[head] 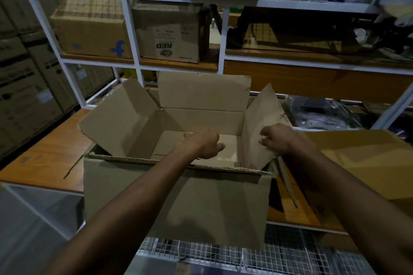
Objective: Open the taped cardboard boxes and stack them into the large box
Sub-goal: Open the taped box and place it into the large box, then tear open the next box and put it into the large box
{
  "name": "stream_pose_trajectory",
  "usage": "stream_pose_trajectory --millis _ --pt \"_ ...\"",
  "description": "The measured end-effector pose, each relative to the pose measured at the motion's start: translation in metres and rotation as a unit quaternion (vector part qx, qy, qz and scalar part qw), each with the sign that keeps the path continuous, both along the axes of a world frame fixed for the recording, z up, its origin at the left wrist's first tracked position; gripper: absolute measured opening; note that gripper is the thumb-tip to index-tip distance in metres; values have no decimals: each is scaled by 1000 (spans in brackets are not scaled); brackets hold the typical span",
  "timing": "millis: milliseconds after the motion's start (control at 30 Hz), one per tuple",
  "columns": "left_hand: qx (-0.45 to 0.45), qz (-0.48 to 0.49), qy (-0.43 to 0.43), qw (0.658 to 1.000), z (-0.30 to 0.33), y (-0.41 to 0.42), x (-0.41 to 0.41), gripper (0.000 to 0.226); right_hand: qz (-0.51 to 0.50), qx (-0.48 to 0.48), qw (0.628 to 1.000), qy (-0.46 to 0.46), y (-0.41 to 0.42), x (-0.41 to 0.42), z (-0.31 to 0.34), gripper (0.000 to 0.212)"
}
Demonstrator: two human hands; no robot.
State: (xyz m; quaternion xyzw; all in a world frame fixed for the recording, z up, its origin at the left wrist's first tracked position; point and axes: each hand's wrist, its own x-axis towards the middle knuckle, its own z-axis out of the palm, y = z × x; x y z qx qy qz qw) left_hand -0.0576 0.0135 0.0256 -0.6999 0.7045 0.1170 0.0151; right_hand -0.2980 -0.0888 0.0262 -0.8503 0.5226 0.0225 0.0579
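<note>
Open cardboard box (178,196) sits on the wooden shelf (44,158), flaps up. Left hand (201,144) reaches inside, fingers loosely curled, holding nothing. Right hand (277,139) pinches the right flap (261,123).

Wooden shelf board (44,158) of a white metal rack (129,29), with the cardboard boxes standing on it.

An open box (178,196), its four flaps spread, stands at the board's front edge, the near flap hanging down over the edge. A second cardboard box (368,163) lies just beside it on the right. On the wooden shelf above (178,66), two closed boxes stand side by side: one with a blue mark (91,31), one printed "RED" (169,33).
</note>
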Motion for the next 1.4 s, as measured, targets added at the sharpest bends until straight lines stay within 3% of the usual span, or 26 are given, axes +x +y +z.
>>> stream_pose_trajectory --millis 400,567,700,1034,1400 --pt "-15 30 -32 999 12 12 -25 49 27 -6 1000 15 3 3 8 37" --pt "-102 30 -42 993 21 17 -44 47 82 -94 992 -33 16 4 21 38" --pt "-164 9 -41 986 22 6 -66 60 93 -123 984 -84 26 -7 28 46" --pt "-270 -74 -24 960 29 -12 -160 64 119 -176 960 -184 31 -81 35 47" --pt "-255 -124 -31 958 17 -53 -291 64 62 -169 960 -212 14 -213 20 44"
